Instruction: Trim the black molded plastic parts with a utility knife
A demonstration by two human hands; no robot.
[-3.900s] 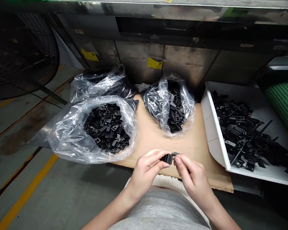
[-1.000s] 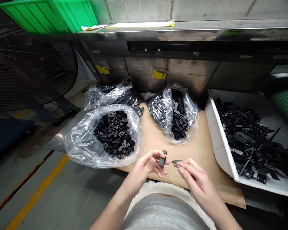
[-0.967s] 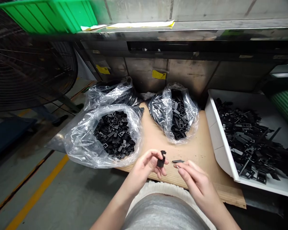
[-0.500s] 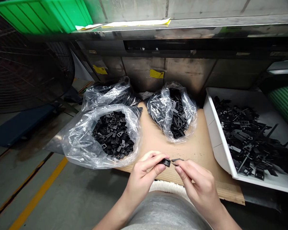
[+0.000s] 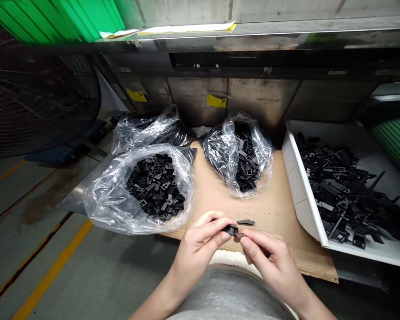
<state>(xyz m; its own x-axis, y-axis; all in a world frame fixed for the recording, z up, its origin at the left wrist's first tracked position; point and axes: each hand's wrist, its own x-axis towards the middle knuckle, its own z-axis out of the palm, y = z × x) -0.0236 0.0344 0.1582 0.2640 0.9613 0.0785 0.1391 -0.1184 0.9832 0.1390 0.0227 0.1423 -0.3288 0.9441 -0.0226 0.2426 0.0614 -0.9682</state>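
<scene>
My left hand [image 5: 200, 242] pinches a small black plastic part [image 5: 231, 229] between thumb and fingers, just above the near edge of a cardboard-covered board [image 5: 273, 209]. My right hand [image 5: 270, 262] meets it from the right, fingertips closed against the same part. A thin black sliver [image 5: 246, 222] lies on the board just beyond my fingers. A clear plastic bag [image 5: 146, 189] full of small black parts stands open to the left of my hands. A second clear bag [image 5: 243, 153] with black frames sits further back in the middle.
A white tray [image 5: 300, 186] heaped with black moulded pieces and sprues stands at the right. A third bag [image 5: 146, 129] lies at the back left. A large fan [image 5: 36, 106] stands at the left, a green crate [image 5: 53, 18] on the metal ledge above. Yellow floor lines run at the lower left.
My hands had been apart, the left turning its part, the right holding a thin piece. They have come together on the part, and the thin sliver now lies on the board.
</scene>
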